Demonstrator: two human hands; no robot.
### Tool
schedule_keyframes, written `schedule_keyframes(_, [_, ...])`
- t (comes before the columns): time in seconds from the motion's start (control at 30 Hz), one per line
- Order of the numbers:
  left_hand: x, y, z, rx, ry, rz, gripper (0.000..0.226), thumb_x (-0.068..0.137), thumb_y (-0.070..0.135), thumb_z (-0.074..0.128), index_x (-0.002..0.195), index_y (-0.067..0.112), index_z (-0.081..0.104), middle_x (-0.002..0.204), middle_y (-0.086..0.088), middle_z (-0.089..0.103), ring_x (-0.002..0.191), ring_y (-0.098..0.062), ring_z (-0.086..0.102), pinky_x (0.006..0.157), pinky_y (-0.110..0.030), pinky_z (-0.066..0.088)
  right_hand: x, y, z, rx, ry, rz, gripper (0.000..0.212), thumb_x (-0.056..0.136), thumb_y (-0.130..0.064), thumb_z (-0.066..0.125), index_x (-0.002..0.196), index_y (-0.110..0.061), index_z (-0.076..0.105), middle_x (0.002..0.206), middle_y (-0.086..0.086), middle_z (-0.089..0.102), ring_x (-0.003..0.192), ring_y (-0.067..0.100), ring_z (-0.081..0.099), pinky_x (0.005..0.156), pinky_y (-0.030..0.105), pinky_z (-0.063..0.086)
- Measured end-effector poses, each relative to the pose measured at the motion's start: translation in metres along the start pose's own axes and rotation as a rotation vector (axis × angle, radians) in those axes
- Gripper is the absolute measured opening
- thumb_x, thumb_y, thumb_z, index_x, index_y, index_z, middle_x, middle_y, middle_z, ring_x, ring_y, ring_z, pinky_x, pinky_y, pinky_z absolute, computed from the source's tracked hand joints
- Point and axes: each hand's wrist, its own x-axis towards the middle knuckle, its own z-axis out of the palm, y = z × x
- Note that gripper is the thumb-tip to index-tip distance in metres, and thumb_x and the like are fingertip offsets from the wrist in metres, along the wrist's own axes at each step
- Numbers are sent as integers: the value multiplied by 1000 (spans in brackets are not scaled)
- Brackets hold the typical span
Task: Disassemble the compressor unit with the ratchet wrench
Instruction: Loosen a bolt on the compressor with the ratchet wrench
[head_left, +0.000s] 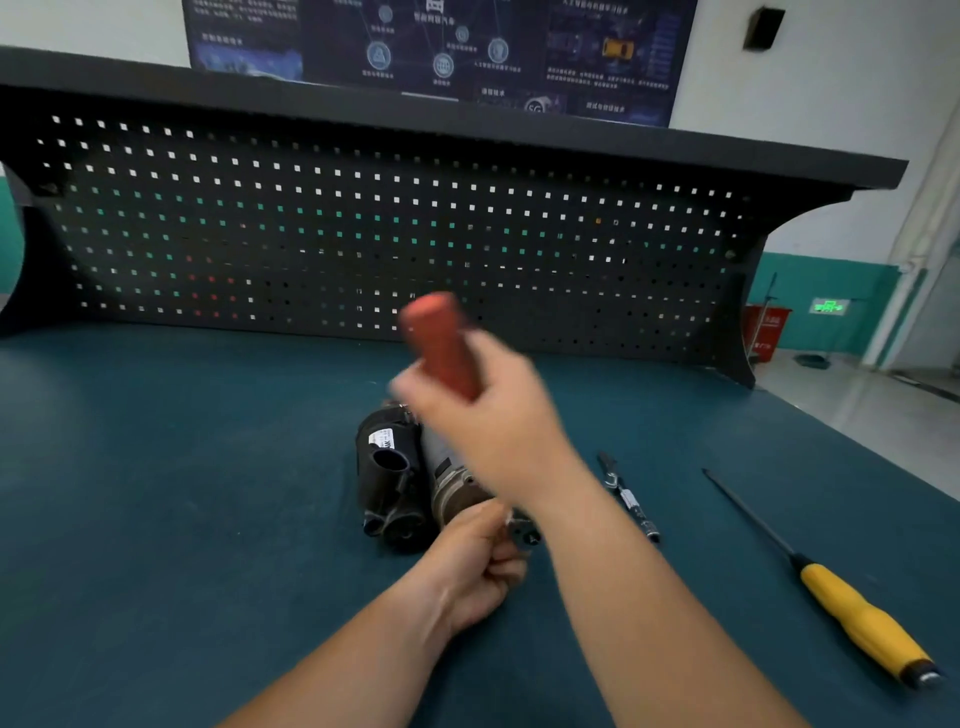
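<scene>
Red wrench handle (439, 343) rises from right grip (483, 415) (compressor (395, 467) beneath).

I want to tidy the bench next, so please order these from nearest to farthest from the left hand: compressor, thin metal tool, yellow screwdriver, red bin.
From the left hand:
1. compressor, against the hand, just ahead.
2. thin metal tool, to its right.
3. yellow screwdriver, farther right on the bench.
4. red bin, beyond the bench, far right.

Bench (156, 467): compressor (389, 478), screwdriver (857, 618), perhaps pliers (628, 499).
</scene>
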Motion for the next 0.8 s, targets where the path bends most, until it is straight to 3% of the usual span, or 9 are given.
schedule_keyframes(0.1, [1,1,-1,-34,54,-42,32,93,-3,34,69,15,43,68,-4,27,70,-17,7,73,-35,3,-1,4,27,-271,-280,-25,12,82,-25,72,82,-25,59,77,-6,65,68,10,58,71,31,49])
schedule_keyframes(0.17, [2,2,0,-57,48,-25,41,92,-3,32,58,15,48,60,-1,32,56,-10,18,63,-28,8,3,4,23,-187,-239,-14,12,84,-20,70,82,-24,59,74,-9,63,64,5,54,65,22,46])
schedule_keyframes(0.23, [1,2,1,-59,-7,3,55,90,-2,34,41,17,50,45,6,34,36,-2,22,41,-16,12,8,0,6,19,-68,35,15,86,-15,67,79,-25,58,61,-16,56,54,-1,47,55,14,40])
schedule_keyframes(0.3, [1,2,3,-43,-25,11,55,91,1,38,41,16,56,43,9,33,31,-1,20,33,-11,12,7,-1,-16,337,142,93,12,88,-11,62,83,-20,56,53,-13,50,43,1,40,41,13,34])
schedule_keyframes(0.37, [1,1,5,-11,-5,19,41,89,7,50,50,16,59,43,8,37,31,-1,22,31,-11,13,-4,4,-33,641,397,85,11,82,-10,61,79,-15,52,50,-11,45,38,2,34,34,13,27])
schedule_keyframes(0.47, [-1,1,6,105,10,49,18,72,23,65,57,15,59,45,4,50,32,-1,29,31,-11,14,-34,18,-51,908,804,80,12,67,-16,55,59,-21,47,46,-10,36,34,4,27,32,16,20])
schedule_keyframes(0.6, [-6,2,4,75,-56,32,18,67,29,65,58,13,66,48,6,43,31,0,24,32,-11,14,-63,49,-70,1244,1209,394,25,83,-33,46,62,-22,38,50,-12,35,34,4,30,34,15,19])
schedule_keyframes(0.67, [-7,4,5,30,-61,33,21,69,31,64,57,14,67,47,7,44,31,-1,22,33,-11,14,-61,53,-70,1287,1248,496,28,88,-35,43,65,-21,34,46,-11,35,33,4,30,34,13,20])
schedule_keyframes(0.8, [-6,4,5,65,-11,51,26,71,33,63,54,15,71,50,7,44,33,-1,20,36,-13,12,-33,35,-66,1083,1099,389,23,87,-30,49,68,-22,38,50,-11,36,35,4,29,32,16,19])
